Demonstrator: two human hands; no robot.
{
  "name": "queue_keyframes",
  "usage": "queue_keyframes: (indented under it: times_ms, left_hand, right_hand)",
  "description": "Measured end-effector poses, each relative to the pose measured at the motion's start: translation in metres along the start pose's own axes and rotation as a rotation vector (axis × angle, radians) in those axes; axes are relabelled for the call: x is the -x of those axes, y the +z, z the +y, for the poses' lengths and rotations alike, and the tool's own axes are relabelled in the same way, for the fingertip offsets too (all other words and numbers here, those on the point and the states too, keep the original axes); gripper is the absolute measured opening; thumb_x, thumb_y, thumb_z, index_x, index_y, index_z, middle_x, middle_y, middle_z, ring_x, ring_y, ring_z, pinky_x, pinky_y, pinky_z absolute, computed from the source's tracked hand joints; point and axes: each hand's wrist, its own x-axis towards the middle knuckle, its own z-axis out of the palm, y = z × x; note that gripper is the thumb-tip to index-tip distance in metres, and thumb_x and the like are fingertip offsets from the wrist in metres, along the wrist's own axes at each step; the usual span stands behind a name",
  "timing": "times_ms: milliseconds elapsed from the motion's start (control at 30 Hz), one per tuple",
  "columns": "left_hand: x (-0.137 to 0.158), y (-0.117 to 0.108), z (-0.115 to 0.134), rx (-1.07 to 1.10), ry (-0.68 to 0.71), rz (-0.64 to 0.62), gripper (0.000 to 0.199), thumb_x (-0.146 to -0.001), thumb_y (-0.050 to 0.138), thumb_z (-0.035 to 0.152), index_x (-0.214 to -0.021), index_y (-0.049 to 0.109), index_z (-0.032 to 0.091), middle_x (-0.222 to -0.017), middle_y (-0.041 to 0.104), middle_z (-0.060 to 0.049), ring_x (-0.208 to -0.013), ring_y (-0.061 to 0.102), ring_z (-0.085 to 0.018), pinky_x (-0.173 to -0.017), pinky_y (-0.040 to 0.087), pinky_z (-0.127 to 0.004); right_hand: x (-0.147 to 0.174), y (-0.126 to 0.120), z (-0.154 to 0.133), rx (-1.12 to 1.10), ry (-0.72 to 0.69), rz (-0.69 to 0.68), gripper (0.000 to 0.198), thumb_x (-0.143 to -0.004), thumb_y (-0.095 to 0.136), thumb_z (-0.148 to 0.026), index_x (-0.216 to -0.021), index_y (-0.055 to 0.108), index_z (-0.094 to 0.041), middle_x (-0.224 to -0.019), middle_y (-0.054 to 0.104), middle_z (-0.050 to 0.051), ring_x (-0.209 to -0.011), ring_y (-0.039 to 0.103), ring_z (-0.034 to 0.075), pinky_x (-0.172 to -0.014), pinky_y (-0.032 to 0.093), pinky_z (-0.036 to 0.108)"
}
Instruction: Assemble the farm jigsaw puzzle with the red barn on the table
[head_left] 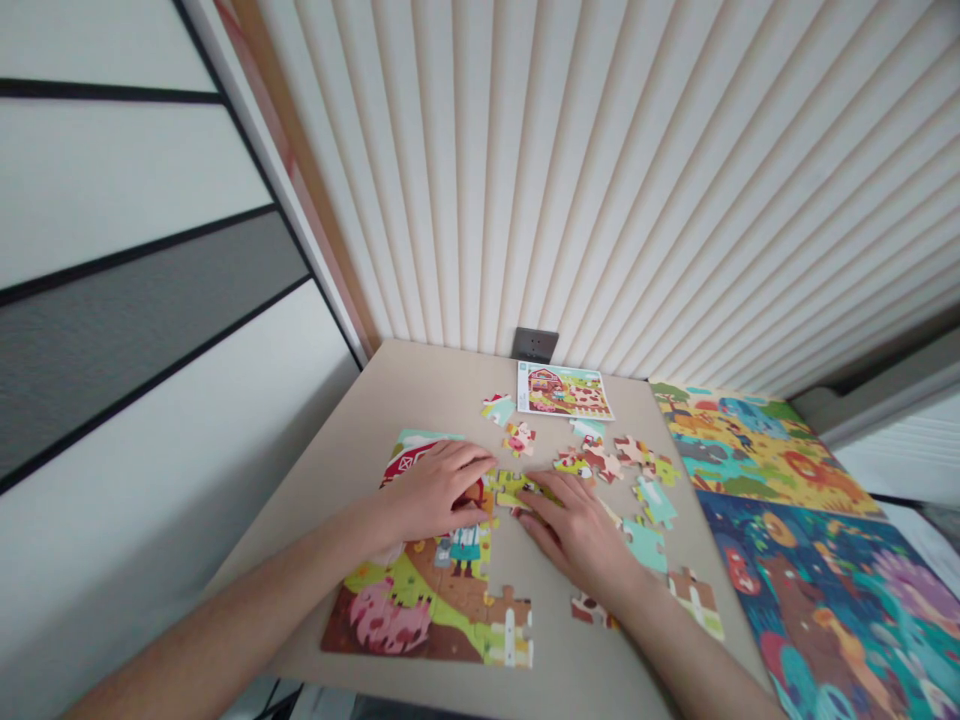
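Note:
A partly joined farm jigsaw puzzle (450, 612) lies flat on the table, showing a pink pig, a red barn and a figure in blue. My left hand (439, 490) rests over its upper part, fingers stretched out and covering some of the picture. At the puzzle's right edge is a yellow-green puzzle piece (510, 490), with the fingertips and thumb of my right hand (574, 520) gripping its right side. Whether that piece is interlocked with the puzzle, I cannot tell. Near my right wrist lie a brown-and-white piece (591, 610) and a fence piece (697, 600).
Several loose pieces (600, 460) are scattered beyond my right hand. A farm reference card (566, 391) lies at the back, below a dark wall socket (535, 345). Two picture puzzles, one with a lion (757, 440) and one dark blue (840, 600), lie on the right.

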Motion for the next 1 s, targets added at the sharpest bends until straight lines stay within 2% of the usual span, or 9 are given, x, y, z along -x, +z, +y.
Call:
queue_keyframes:
  times_ms: [200, 367, 500, 833, 1000]
  left_hand:
    - [0.006, -0.003, -0.005, -0.044, -0.012, -0.013, 0.052, -0.091, 0.08, 0.046, -0.132, 0.065, 0.019, -0.132, 0.064, -0.01, -0.122, 0.061, -0.029, -0.111, 0.046, -0.048]
    - [0.006, -0.006, -0.005, -0.075, -0.013, -0.009, 0.053, -0.089, 0.082, 0.048, -0.13, 0.067, 0.018, -0.127, 0.065, -0.009, -0.118, 0.062, -0.029, -0.108, 0.048, -0.048]
    - [0.008, -0.007, -0.006, -0.069, 0.007, -0.009, 0.054, -0.089, 0.083, 0.047, -0.131, 0.066, 0.018, -0.128, 0.065, -0.009, -0.118, 0.062, -0.029, -0.109, 0.047, -0.048]
    - [0.013, -0.008, -0.004, -0.1, 0.026, -0.03, 0.04, -0.094, 0.078, 0.04, -0.128, 0.067, 0.022, -0.128, 0.062, -0.01, -0.118, 0.061, -0.028, -0.106, 0.05, -0.047]
    - [0.012, -0.005, -0.006, -0.114, 0.13, -0.026, 0.032, -0.1, 0.07, 0.035, -0.131, 0.068, 0.025, -0.135, 0.061, -0.009, -0.128, 0.057, -0.029, -0.112, 0.048, -0.048]
  right_hand:
    - [-0.006, 0.006, -0.001, -0.02, 0.029, -0.019, 0.024, -0.105, 0.06, -0.026, -0.125, 0.073, -0.027, -0.136, 0.067, 0.012, -0.126, 0.064, 0.029, -0.106, 0.056, 0.052]
    - [-0.006, 0.011, 0.002, -0.014, 0.017, -0.008, 0.029, -0.106, 0.058, -0.026, -0.131, 0.072, -0.028, -0.14, 0.065, 0.012, -0.128, 0.062, 0.03, -0.107, 0.055, 0.054]
    - [-0.007, 0.011, 0.002, 0.007, 0.011, -0.022, 0.03, -0.106, 0.058, -0.026, -0.132, 0.072, -0.027, -0.143, 0.064, 0.014, -0.131, 0.06, 0.031, -0.109, 0.053, 0.057]
    - [-0.009, 0.012, -0.001, 0.049, -0.001, -0.023, 0.032, -0.105, 0.058, -0.024, -0.133, 0.072, -0.028, -0.146, 0.064, 0.012, -0.132, 0.059, 0.031, -0.108, 0.053, 0.057]
    - [-0.009, 0.013, -0.001, 0.057, -0.005, -0.017, 0.034, -0.103, 0.062, -0.022, -0.135, 0.072, -0.029, -0.145, 0.064, 0.013, -0.132, 0.059, 0.031, -0.109, 0.053, 0.056]
